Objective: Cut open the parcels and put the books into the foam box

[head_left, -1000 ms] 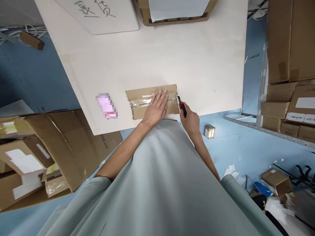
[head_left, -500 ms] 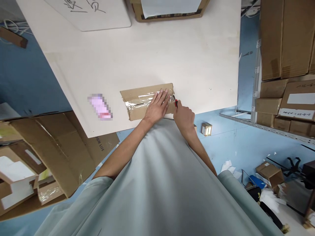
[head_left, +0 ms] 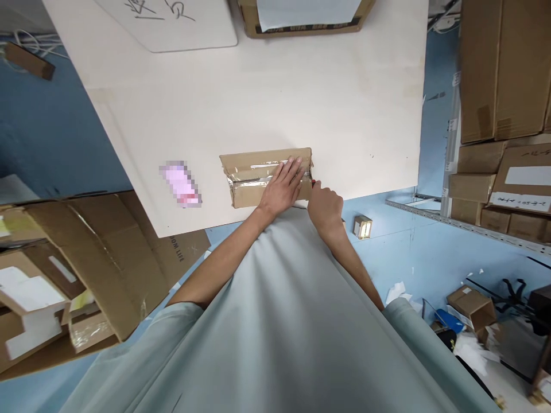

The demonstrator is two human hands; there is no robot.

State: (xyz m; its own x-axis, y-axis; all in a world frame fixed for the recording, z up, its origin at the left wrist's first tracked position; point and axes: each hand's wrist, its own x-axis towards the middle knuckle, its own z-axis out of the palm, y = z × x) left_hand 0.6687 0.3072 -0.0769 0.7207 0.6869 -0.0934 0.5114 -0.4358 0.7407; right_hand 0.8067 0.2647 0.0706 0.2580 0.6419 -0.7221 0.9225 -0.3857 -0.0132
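Observation:
A flat cardboard parcel (head_left: 253,178) sealed with clear tape lies near the front edge of the pale table (head_left: 267,97). My left hand (head_left: 282,186) rests flat on its right half, fingers stretched out and pressing down. My right hand (head_left: 323,205) is closed round a red and black utility knife (head_left: 313,183), of which only a small red tip shows. That tip touches the parcel's right end.
A blurred pink object (head_left: 181,183) lies left of the parcel. A whiteboard (head_left: 172,23) and an open box (head_left: 301,17) sit at the table's far side. Opened cartons (head_left: 77,269) stand on the left, stacked boxes (head_left: 499,115) on the right, and scraps litter the blue floor.
My right hand has moved left and brought the knife from beside the parcel up against its right end, so the knife is now mostly hidden. My left hand stayed pressed on the parcel.

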